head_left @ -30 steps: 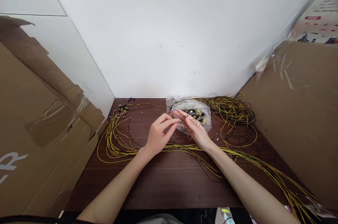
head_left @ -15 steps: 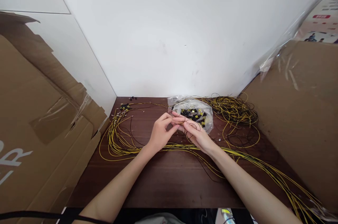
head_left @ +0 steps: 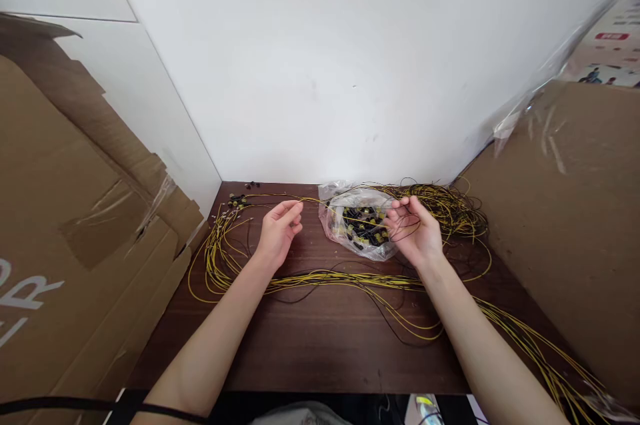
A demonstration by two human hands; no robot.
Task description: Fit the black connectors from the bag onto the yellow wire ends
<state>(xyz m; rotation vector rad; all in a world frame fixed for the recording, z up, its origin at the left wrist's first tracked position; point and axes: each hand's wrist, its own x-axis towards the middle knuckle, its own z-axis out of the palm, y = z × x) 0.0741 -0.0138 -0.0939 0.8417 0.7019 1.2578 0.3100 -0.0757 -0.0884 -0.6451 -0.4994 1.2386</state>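
Left hand [head_left: 277, 231] in the head view: pinched shut on a thin yellow wire [head_left: 315, 199], at the plastic bag [head_left: 330, 228]'s 9 o'clock. Right hand [head_left: 417, 235], 3 o'clock, is half open, dark wire [head_left: 404, 237] draped loosely; slack might snag the tangle [head_left: 453, 211] at that hand's 2.

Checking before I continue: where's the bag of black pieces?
In the head view, the bag lies just right of centre on the table, beside the right hand, near the wall.
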